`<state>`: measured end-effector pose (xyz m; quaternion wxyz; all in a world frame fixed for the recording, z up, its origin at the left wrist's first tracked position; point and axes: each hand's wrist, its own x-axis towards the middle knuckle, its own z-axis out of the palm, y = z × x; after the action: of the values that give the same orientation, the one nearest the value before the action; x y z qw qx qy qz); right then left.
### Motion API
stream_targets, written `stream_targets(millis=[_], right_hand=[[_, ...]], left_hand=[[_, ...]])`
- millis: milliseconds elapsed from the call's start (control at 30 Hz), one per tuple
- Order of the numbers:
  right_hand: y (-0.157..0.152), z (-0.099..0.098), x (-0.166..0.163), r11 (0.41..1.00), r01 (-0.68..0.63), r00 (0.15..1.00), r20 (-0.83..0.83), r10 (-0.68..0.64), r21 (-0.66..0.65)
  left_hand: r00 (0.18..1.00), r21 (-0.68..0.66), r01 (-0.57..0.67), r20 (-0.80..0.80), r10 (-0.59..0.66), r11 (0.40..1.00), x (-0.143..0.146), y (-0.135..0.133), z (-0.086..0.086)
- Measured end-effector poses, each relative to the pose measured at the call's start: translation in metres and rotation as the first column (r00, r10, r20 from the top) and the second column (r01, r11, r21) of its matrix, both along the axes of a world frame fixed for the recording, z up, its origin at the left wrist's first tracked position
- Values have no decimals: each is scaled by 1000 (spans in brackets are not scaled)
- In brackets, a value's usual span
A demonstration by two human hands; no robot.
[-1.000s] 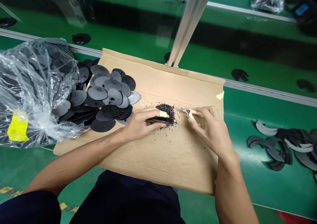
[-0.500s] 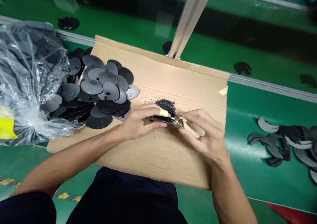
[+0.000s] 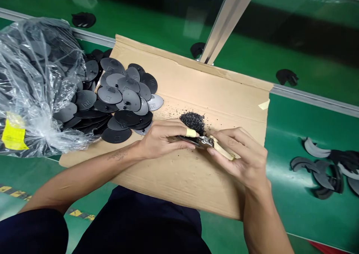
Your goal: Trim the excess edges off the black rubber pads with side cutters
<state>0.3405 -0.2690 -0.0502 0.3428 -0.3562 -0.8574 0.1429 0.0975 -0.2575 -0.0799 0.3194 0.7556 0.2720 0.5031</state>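
My left hand (image 3: 162,138) is closed on a thin black plastic disc (image 3: 183,138), held nearly edge-on just above the cardboard sheet (image 3: 196,179); a yellow tape wraps one fingertip. My right hand (image 3: 241,158) grips small cutters (image 3: 209,141) with pale handles, their metal jaws touching the disc's right edge. A small heap of black plastic trimmings (image 3: 193,121) lies on the cardboard just behind the hands.
A pile of black discs (image 3: 120,97) spills from a clear plastic bag (image 3: 30,85) at the left. Curved black and grey cut-offs (image 3: 322,168) lie on the green surface at the right. A metal post (image 3: 224,22) rises behind the cardboard.
My right hand brought the cutters leftward from apart to the disc's edge. The left hand kept hold of the disc. The view shifted slightly.
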Motion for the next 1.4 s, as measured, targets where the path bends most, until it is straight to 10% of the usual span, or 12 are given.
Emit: stream_targets(millis=[467, 1067, 1400], right_hand=[[-4, 8, 1, 999, 17, 995, 102, -22, 51], [-4, 2, -1, 966, 122, 992, 38, -116, -228], [-7, 4, -3, 890, 193, 976, -14, -218, -413]], left_hand=[[998, 0, 35, 50, -35, 999, 2, -3, -3], [998, 23, -65, -26, 66, 998, 4, -5, 2], [987, -202, -71, 130, 99, 977, 6, -12, -2]])
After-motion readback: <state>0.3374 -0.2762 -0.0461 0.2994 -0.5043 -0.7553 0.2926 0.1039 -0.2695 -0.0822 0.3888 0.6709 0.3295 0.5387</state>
